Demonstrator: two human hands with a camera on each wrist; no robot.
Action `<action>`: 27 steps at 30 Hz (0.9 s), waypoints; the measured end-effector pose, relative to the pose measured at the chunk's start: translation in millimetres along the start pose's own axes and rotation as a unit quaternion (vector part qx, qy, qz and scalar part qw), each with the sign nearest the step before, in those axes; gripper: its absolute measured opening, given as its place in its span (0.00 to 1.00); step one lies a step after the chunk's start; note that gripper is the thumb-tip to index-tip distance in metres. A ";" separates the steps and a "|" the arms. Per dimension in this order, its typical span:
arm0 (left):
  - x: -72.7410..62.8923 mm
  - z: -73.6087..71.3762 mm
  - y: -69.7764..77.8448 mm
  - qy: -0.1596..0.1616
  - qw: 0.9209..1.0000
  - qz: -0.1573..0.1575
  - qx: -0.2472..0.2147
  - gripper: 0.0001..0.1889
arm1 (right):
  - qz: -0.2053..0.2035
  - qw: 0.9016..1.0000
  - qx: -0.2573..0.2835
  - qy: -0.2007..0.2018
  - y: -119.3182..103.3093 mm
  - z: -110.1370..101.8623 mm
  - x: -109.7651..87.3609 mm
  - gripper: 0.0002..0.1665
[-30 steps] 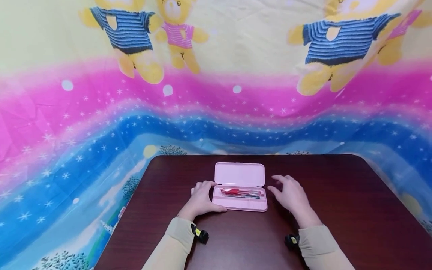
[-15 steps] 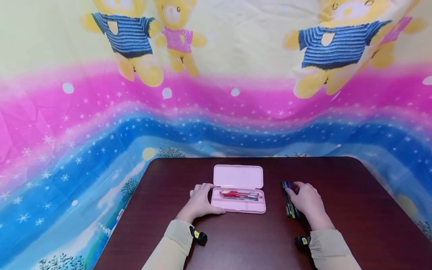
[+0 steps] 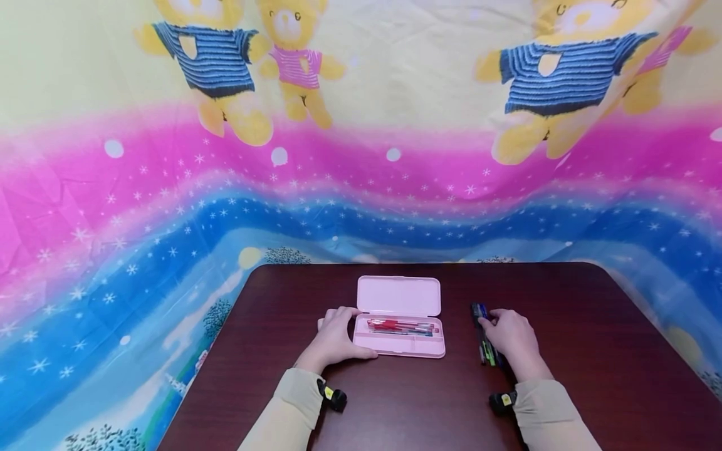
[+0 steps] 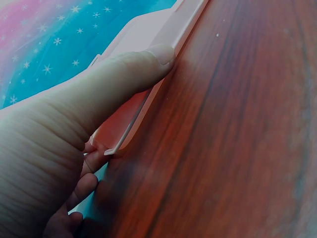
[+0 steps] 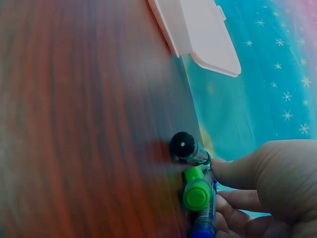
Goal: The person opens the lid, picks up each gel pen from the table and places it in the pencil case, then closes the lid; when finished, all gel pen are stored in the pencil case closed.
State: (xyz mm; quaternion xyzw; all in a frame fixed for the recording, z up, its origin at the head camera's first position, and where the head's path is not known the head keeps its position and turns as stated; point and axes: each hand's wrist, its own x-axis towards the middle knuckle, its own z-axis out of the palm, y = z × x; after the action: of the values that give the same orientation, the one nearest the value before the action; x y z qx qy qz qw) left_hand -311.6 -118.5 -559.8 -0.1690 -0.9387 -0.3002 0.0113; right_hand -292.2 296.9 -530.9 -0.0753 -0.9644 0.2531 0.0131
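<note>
A pink pencil case [image 3: 395, 346] lies on the table with its lid [image 3: 399, 295] laid back. Red and dark pens [image 3: 400, 327] are in its rear compartment. My left hand [image 3: 334, 337] holds the case's left end, thumb along the front edge and fingers around the far corner. Right of the case lies a bunch of pens [image 3: 482, 338]. My right hand [image 3: 514, 338] has thumb and fingertips on that bunch, with the fingers curled. The right wrist view shows a black pen end [image 5: 183, 145], a green one [image 5: 197, 194] and a blue one [image 5: 203, 231]. The fingertips are partly hidden behind the pens.
The dark wood table [image 3: 406, 407] has rounded far corners. Behind it hangs a cloth [image 3: 361, 156] printed with teddy bears and snowflakes. A black camera is strapped to each wrist.
My right hand has moved right from beside the case to the pens, which it earlier hid, and its thumb has come closer against them. The left hand stays on the case.
</note>
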 end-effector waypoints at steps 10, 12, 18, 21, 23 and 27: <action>0.5 0.7 -0.3 0.004 1.000 -0.002 0.000 0.55 | 0.012 1.000 0.023 0.007 -3.5 1.1 -1.6 0.29; 0.1 1.3 -0.5 0.004 1.000 -0.003 0.000 0.55 | 0.014 0.999 0.029 0.010 -3.5 0.9 -2.0 0.28; -0.9 2.7 -1.4 0.002 1.000 -0.002 0.000 0.54 | 0.007 0.999 0.043 0.016 -3.7 -0.8 -4.3 0.26; 0.0 2.5 -1.0 0.002 1.000 -0.001 -0.001 0.55 | -0.008 0.998 0.050 0.028 -5.7 -3.8 -6.0 0.25; 0.7 1.9 -0.5 0.002 1.000 -0.002 -0.002 0.55 | -0.023 0.997 0.058 0.041 -9.6 -6.3 -7.4 0.24; 1.1 1.1 0.0 -0.001 1.000 -0.006 -0.001 0.55 | -0.054 0.994 0.073 0.063 -21.5 -8.7 -10.2 0.22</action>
State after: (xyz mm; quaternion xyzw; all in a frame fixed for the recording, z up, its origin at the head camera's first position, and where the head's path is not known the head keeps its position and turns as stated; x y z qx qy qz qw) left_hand -312.5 -117.4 -560.6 -0.1637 -0.9394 -0.3009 0.0085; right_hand -284.5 281.1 -512.6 -0.0379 -0.9433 0.3162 0.0932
